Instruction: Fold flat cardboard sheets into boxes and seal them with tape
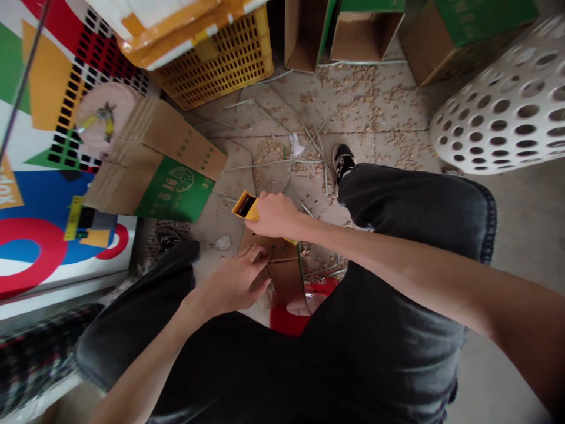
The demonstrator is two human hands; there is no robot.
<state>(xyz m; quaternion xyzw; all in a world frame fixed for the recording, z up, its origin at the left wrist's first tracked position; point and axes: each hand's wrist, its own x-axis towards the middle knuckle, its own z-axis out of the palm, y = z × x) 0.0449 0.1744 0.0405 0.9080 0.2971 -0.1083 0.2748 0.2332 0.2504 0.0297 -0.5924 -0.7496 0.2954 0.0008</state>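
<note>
My right hand (282, 215) is wrapped round a yellow tool (246, 206) with a dark slot at its end. Most of the tool is hidden by the hand, so I cannot tell its kind. Below it, a brown cardboard box (285, 280) sits between my legs, partly covered by my hands. My left hand (238, 274) hovers at the box's left side, fingers bent and thumb apart, with nothing seen in it. Whether it touches the cardboard I cannot tell.
Flattened green-and-brown cartons (176, 159) stack at the left, beside pliers (103, 121) on a pink round lid or stool. A yellow crate (216, 65) and open cartons (366, 35) stand ahead. A white perforated basket (503, 118) is right. Straps and scraps litter the floor.
</note>
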